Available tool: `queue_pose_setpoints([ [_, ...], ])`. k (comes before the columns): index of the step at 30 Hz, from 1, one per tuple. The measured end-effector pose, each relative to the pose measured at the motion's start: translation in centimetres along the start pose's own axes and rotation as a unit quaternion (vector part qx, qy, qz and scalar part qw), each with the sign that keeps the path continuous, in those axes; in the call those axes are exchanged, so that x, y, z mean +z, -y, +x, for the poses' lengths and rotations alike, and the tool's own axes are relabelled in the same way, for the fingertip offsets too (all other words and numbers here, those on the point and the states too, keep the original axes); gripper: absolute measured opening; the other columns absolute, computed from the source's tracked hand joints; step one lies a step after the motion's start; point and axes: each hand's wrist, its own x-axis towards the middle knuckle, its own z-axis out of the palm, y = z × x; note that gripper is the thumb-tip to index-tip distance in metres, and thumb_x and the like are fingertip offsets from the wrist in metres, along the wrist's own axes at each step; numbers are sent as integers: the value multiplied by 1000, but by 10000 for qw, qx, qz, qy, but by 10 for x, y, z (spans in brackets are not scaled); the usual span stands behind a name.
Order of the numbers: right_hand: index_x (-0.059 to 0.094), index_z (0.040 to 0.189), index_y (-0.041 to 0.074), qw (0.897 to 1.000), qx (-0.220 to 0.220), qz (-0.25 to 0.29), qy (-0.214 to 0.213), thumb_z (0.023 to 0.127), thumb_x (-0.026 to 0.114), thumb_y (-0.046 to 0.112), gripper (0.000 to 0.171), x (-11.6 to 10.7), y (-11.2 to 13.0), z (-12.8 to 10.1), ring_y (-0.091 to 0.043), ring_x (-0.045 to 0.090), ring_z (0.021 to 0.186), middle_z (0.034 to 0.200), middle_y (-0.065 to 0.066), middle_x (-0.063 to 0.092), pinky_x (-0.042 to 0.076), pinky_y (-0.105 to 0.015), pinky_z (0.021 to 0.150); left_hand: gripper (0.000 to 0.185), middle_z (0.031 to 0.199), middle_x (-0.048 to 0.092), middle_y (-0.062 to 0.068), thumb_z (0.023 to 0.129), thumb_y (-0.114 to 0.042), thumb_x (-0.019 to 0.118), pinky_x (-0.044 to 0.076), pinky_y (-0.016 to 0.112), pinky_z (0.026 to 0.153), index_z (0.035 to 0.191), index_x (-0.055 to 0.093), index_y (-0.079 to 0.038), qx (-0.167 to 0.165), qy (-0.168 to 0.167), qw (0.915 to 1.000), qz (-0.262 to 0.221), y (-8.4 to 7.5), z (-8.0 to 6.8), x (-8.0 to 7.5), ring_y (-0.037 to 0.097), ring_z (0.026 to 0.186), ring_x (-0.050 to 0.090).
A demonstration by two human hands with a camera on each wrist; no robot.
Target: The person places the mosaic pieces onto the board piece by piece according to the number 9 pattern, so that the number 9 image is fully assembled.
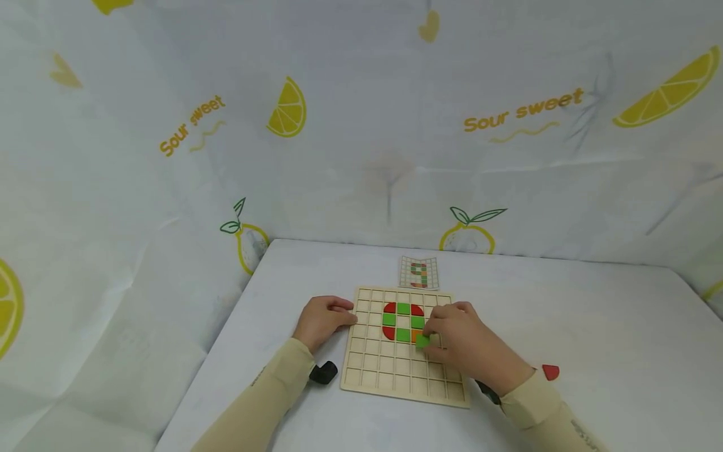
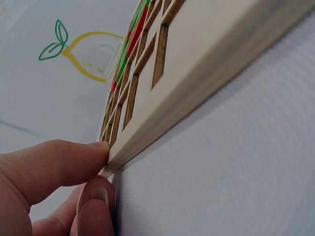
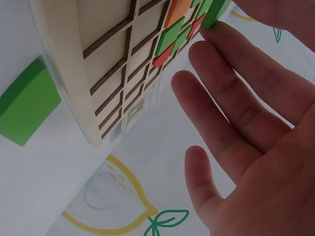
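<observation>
Two hands work at a pale wooden grid board [image 1: 395, 370] that lies flat on the white bench [image 1: 593, 339]. The right hand [image 1: 465, 345] pinches a small green square tile [image 1: 422, 341] between thumb and fingertips, just above the cell under the orange tile [image 1: 417, 334], at the lower right of the coloured ring; in the right wrist view the other fingers [image 3: 231, 103] are spread and relaxed, and the green tile [image 3: 215, 12] shows only at its edge near the fingertips. The left hand [image 1: 323, 320] is curled against the left edge of the board, and in the left wrist view the thumb [image 2: 54, 164] and one finger [image 2: 96, 206] press and pinch the corner of the board [image 2: 197, 83], so the board is held steady. In my judgement the main risk is that the tile comes down a little turned or off the cell, so it would sit on the thin ribs and not drop in; a push to correct it could knock the red and green pieces [image 1: 402, 321] that already sit close beside. If the left hand loosens, the board may slide on the smooth cloth. The right wrist stands low over the lower rows, and the sleeve could drag there. Further out lie a small pattern card [image 1: 419, 272] behind the board, a loose red piece [image 1: 550, 371] at the right, and a lemon-printed cloth [image 1: 288, 110] around.
</observation>
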Motion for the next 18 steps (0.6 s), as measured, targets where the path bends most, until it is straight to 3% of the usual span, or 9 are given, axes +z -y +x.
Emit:
queue_pose_setpoints([
  [9, 83, 95, 22, 9994, -299, -101, -161, 88, 90, 27, 11, 10, 1, -1, -6, 60, 90, 90, 15, 64, 44, -55, 107, 24, 96, 78, 2, 87, -20, 89, 56, 28, 80, 109, 81, -15, -92, 3, 9999, -74, 3, 1, -1, 16, 90, 69],
  [18, 83, 96, 21, 9994, -237, -253, -73, 88, 89, 26, 12, 15, 2, -1, -13, 65, 99, 93, 12, 67, 43, -54, 110, 25, 97, 78, 1, 87, -21, 89, 57, 28, 80, 109, 82, -15, -55, 31, 10000, -49, 4, 4, 1, 16, 90, 69],
])
